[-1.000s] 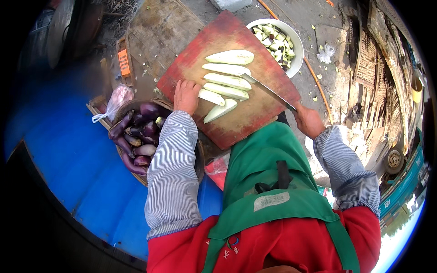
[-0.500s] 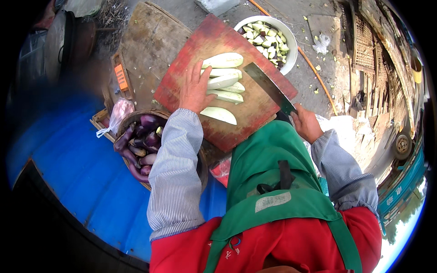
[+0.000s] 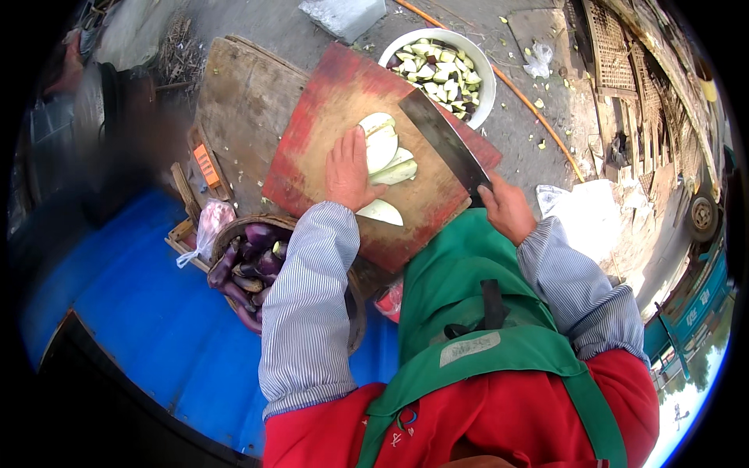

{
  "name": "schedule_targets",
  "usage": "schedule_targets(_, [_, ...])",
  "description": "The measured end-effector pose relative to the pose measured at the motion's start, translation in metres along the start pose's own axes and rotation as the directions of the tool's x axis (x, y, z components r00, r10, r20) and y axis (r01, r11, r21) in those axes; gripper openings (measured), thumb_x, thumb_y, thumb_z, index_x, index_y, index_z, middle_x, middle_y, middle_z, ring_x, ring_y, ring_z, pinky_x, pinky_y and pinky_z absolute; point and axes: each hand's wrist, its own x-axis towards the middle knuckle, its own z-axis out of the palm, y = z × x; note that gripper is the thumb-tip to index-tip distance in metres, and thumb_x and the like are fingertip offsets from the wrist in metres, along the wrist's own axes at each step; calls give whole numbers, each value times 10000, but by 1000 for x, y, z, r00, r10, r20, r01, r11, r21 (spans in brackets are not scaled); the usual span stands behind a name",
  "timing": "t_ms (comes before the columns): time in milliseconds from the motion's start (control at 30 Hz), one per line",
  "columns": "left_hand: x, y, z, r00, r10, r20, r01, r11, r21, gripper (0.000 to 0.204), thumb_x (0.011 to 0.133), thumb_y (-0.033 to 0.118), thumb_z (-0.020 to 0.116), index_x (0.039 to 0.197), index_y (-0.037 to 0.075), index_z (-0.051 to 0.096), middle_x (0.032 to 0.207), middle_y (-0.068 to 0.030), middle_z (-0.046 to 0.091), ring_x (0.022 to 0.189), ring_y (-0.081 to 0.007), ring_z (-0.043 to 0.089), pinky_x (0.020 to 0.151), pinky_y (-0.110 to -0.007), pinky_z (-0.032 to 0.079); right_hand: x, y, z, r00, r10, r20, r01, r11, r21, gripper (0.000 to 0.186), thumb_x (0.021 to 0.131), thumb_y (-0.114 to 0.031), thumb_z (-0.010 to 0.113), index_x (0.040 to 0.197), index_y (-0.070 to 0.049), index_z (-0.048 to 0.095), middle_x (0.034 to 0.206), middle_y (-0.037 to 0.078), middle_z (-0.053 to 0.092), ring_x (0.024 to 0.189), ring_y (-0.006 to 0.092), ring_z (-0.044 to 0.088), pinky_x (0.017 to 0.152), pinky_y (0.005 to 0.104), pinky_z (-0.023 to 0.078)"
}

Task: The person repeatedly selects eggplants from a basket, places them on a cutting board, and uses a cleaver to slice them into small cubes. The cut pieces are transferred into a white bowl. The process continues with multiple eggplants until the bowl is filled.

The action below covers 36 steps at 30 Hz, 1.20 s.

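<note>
A red-edged wooden chopping board (image 3: 300, 168) is set at a slant above grey, littered ground (image 3: 511, 117), its near corner pointed toward a green apron (image 3: 445, 273). Beyond its left edge a worn wooden panel (image 3: 242, 109) is seen, and the left of the scene is filled by a blue ribbed surface (image 3: 148, 296). At the right, weathered wooden pieces (image 3: 612, 58) are heaped, with a wheel (image 3: 704, 217) below them.

On the board, five pale eggplant slices (image 3: 382, 148) can be counted, though more may be covered: four are bunched near the middle, and one is laid apart toward the near corner. Their left ends are met by the left hand (image 3: 349, 170), whose grip is spread, thumb apart from fingers. One cleaver (image 3: 445, 136) is held by the right hand (image 3: 509, 209) at the right edge, the grip clamped on its handle; whether the board is touched by the blade cannot be told.

Beyond the far right edge stands one white basin (image 3: 485, 82) of cut chunks (image 3: 438, 70), too many to be counted. Off the left corner, at least six whole purple eggplants (image 3: 225, 265) are held in one basket (image 3: 357, 316), beside one tied plastic bag (image 3: 212, 222).
</note>
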Motion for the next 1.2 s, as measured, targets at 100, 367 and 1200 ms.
schedule_targets(100, [2, 37, 15, 964, -236, -123, 218, 966, -142, 1175, 573, 337, 865, 1417, -50, 144, 1444, -239, 251, 1284, -394, 325, 1060, -477, 296, 5, -15, -2, 1000, -9, -20, 8, 998, -54, 280, 891, -133, 533, 1135, -18, 460, 845, 264, 606, 755, 457, 584, 641, 505, 465])
schedule_targets(367, [13, 76, 14, 859, -506, -80, 481, 850, -214, 1155, 583, 346, 865, 1400, -66, 161, 1428, -234, 248, 1241, -379, 360, 1036, -443, 340, 15, -50, -7, 969, -239, 53, 240, 883, -402, 310, 799, -24, 538, 1098, -70, 470, 823, 167, 607, 681, 357, 624, 560, 440, 497])
schedule_targets(1200, [13, 73, 33, 840, -515, -171, 479, 852, -211, 1091, 553, 265, 892, 1340, -79, 219, 1402, -268, 274, 1246, -406, 353, 1046, -425, 338, 33, -58, 15, 964, -207, 169, 263, 851, -455, 356, 761, 4, 541, 1100, -24, 437, 727, 177, 616, 678, 365, 633, 552, 459, 487])
